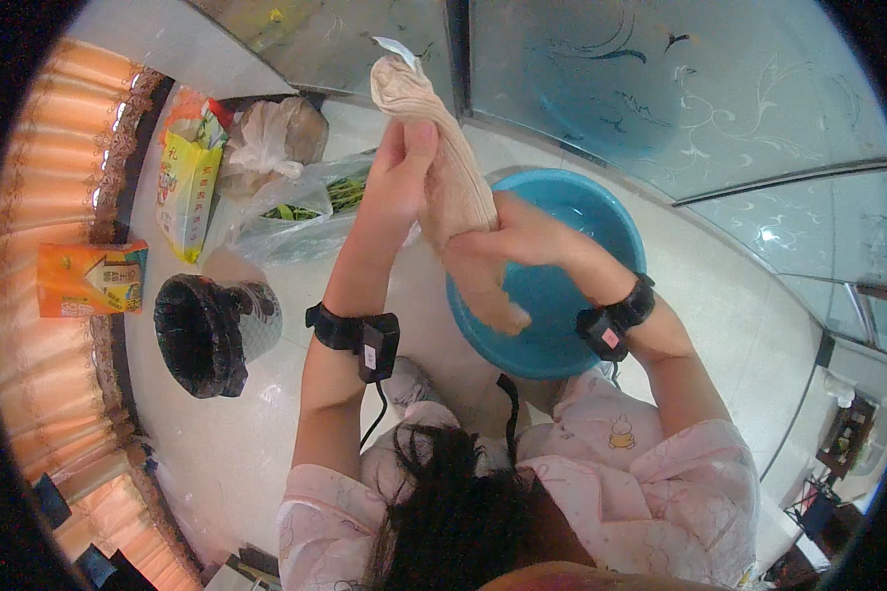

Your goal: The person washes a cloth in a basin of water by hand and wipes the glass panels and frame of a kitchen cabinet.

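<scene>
A long beige ribbed knit garment point(451, 173), bunched lengthwise, stretches between my hands with a white tag at its far end. My left hand point(408, 151) grips it near that top end, thumb on the cloth. Lower down, my right hand point(525, 229) pinches its side. Below the right hand, the loose end hangs over the rim of a blue plastic basin point(562, 325). The basin stands on the floor in front of me, and its inside is partly covered by my right arm. Which kind of garment it is, I cannot tell.
Left on the floor is a trash bin point(262, 318) lined with a black bag. Behind it are a clear bag of green vegetables point(303, 207), a yellow package point(188, 185) and a tied plastic bag point(273, 140). Orange curtains point(52, 185) and frosted glass doors point(680, 89) border the space.
</scene>
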{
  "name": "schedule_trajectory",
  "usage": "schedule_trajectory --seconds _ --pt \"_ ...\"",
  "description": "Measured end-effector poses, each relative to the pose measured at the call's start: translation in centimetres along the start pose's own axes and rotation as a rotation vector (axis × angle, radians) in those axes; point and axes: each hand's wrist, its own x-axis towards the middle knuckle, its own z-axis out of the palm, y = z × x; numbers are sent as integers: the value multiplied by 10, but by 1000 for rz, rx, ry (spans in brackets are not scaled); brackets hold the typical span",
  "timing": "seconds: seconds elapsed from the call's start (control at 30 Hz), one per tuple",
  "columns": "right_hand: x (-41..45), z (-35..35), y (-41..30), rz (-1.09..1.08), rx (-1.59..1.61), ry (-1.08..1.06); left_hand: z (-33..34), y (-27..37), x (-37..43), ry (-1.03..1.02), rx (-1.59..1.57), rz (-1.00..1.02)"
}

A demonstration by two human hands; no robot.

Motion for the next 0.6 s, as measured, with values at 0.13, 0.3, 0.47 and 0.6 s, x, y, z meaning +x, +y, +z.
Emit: schedule_trajectory --seconds 0.13,0.3,0.47,0.6 --pt "-2 -2 -18 44 -325 189 -20 -1 4 210 522 -59" --pt "-4 -1 -11 84 -620 322 -10 12 -11 -236 541 -377" --pt "-2 12 -9 -126 -999 628 8 -20 -20 -175 353 -79" --pt "-5 7 -13 -158 -949 610 12 -13 -24 -191 285 -142"
